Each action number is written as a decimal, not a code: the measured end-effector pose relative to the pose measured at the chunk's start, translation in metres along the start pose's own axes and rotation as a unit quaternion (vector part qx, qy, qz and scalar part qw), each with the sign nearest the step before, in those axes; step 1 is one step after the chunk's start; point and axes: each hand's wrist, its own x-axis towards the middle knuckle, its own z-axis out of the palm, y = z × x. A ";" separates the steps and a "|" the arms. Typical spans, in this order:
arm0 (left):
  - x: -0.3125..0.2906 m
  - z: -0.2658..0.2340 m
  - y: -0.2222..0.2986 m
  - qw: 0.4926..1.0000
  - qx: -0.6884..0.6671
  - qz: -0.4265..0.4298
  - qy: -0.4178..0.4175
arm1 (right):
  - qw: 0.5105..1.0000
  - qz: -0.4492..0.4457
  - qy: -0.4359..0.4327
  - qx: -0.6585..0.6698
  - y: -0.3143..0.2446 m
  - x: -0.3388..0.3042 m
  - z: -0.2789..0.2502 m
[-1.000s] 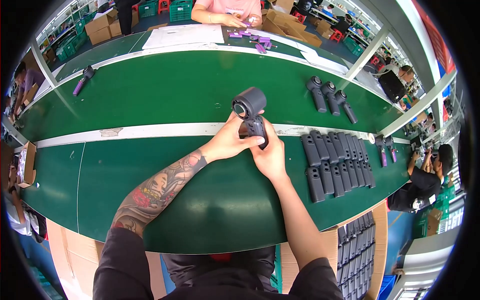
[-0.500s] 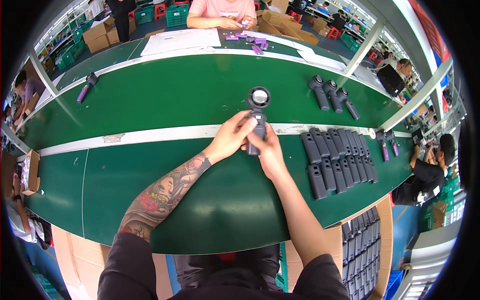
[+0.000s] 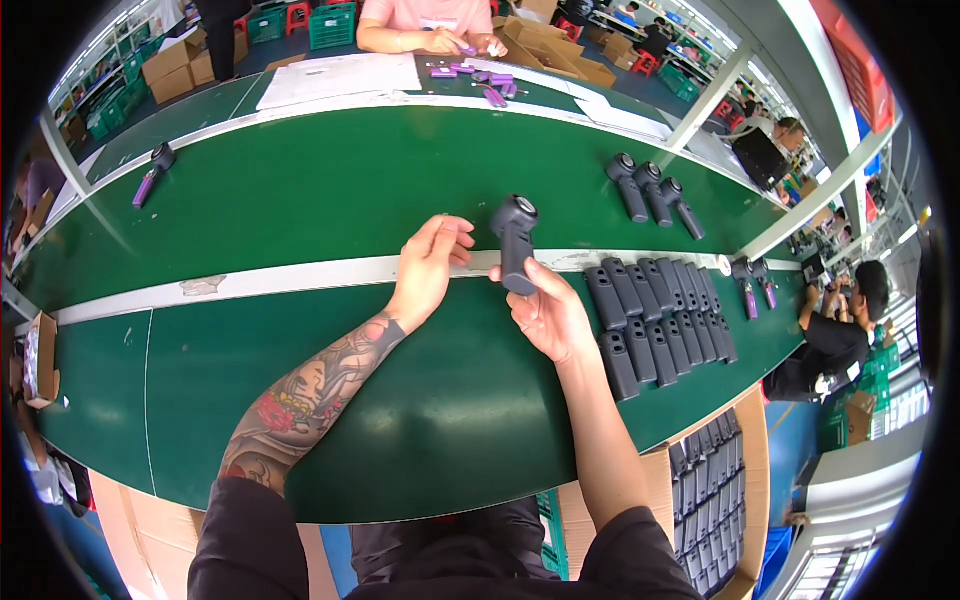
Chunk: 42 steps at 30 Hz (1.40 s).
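Note:
My right hand (image 3: 548, 313) grips the handle of a dark grey handheld device (image 3: 515, 241) with a round head, holding it upright above the white strip of the green belt (image 3: 300, 200). My left hand (image 3: 430, 265) hovers just to its left, fingers apart, holding nothing. Two rows of several matching grey handle shells (image 3: 655, 315) lie on the belt just right of my right hand.
Three assembled grey devices (image 3: 655, 190) lie at the far right of the belt, one more (image 3: 152, 170) at the far left. A cardboard box of grey shells (image 3: 710, 500) stands at my lower right. A person (image 3: 425, 22) handles purple parts (image 3: 470, 75) across the belt; others work at right.
My left hand has let go of the device and moved off to the left. My right hand alone now holds it, turned so its round head faces away.

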 end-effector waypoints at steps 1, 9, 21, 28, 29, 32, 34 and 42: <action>0.000 0.000 0.000 1.000 0.003 0.000 0.001 | 0.996 -0.030 0.071 -0.052 0.002 0.002 0.001; -0.001 0.006 0.009 0.999 0.025 -0.009 -0.044 | 0.861 -0.278 0.347 -0.247 0.001 0.002 0.007; -0.006 0.007 0.015 0.994 0.080 -0.029 -0.070 | 0.596 -0.373 0.498 -0.508 -0.147 -0.235 0.048; -0.004 0.016 0.015 0.986 0.143 -0.039 -0.079 | 0.307 -0.127 0.740 -0.585 -0.213 -0.484 -0.052; -0.004 0.015 0.015 0.984 0.157 -0.041 -0.074 | 0.205 0.058 0.703 -0.678 -0.212 -0.501 -0.074; -0.006 0.013 0.015 0.983 0.163 -0.048 -0.070 | 0.175 0.119 0.679 -0.703 -0.210 -0.533 -0.122; -0.003 0.016 0.013 0.983 0.167 -0.052 -0.061 | 0.143 0.178 0.646 -0.729 -0.216 -0.543 -0.139; -0.003 0.021 0.018 0.978 0.192 -0.057 -0.052 | 0.116 0.298 0.607 -0.727 -0.235 -0.520 -0.144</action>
